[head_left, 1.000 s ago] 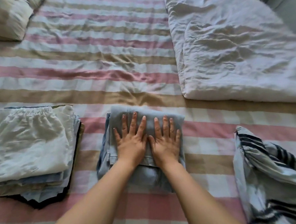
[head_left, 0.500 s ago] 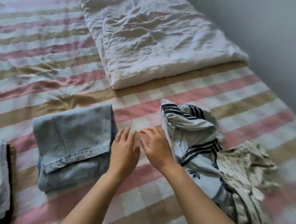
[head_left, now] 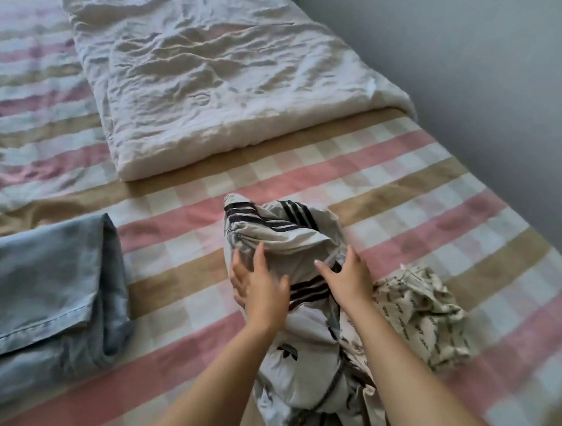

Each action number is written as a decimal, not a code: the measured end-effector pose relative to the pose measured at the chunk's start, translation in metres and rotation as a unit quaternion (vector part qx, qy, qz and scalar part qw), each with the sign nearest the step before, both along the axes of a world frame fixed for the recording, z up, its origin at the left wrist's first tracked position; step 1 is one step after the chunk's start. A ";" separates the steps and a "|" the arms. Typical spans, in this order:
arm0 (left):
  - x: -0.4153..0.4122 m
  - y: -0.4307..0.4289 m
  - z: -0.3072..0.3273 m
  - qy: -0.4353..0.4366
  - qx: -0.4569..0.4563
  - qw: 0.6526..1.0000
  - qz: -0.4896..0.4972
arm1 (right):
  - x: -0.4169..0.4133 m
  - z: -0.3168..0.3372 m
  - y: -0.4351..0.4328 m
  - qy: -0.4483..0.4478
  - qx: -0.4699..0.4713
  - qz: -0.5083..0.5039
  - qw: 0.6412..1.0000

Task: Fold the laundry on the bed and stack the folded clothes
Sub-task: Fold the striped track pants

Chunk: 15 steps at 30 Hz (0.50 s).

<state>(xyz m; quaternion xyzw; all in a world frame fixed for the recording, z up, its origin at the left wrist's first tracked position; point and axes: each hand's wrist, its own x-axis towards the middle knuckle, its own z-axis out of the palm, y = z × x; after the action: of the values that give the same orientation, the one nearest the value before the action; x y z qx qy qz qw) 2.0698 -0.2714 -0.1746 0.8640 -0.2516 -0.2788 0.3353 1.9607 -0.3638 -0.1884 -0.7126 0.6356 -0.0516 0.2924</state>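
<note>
A crumpled pale grey jacket (head_left: 298, 347) with black stripes lies on the checked bed sheet (head_left: 404, 193) in front of me. My left hand (head_left: 259, 290) clasps its left side with the fingers spread against the cloth. My right hand (head_left: 347, 281) curls over the bunched top on the right side. The folded light blue jeans (head_left: 41, 291) lie flat to the left, apart from both hands. A cream garment (head_left: 421, 311) with a small dark print sits crumpled just right of the jacket, touching it.
A folded white duvet (head_left: 215, 72) covers the far middle of the bed. A grey wall (head_left: 476, 60) runs along the bed's right edge. Bare sheet shows between the jeans and the jacket.
Both hands left the folded jeans, moved right, and now grip the striped jacket. My view has swung right, so the stack of folded clothes at the left is out of frame.
</note>
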 end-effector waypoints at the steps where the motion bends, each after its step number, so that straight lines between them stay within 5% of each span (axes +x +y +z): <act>1: 0.006 -0.005 -0.002 0.015 0.003 0.999 0.047 | 0.005 -0.004 -0.002 -0.015 0.003 -0.007 1.000; 5: 0.028 -0.001 -0.020 0.054 0.027 0.987 0.147 | 0.018 -0.009 0.008 -0.140 0.004 -0.072 0.987; 11: 0.043 0.050 -0.001 0.196 -0.133 0.955 0.178 | 0.031 0.033 0.055 -0.233 -0.012 -0.020 0.972; 15: 0.047 0.136 0.043 0.196 -0.235 0.929 0.207 | 0.044 0.086 0.119 -0.325 0.055 0.046 0.943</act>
<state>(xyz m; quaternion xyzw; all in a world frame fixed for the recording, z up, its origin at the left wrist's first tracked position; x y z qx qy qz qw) 2.1165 -0.1353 -0.1321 0.7215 -0.0545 -0.3000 0.6217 2.0049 -0.2445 -0.1024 -0.6686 0.4741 -0.2321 0.5238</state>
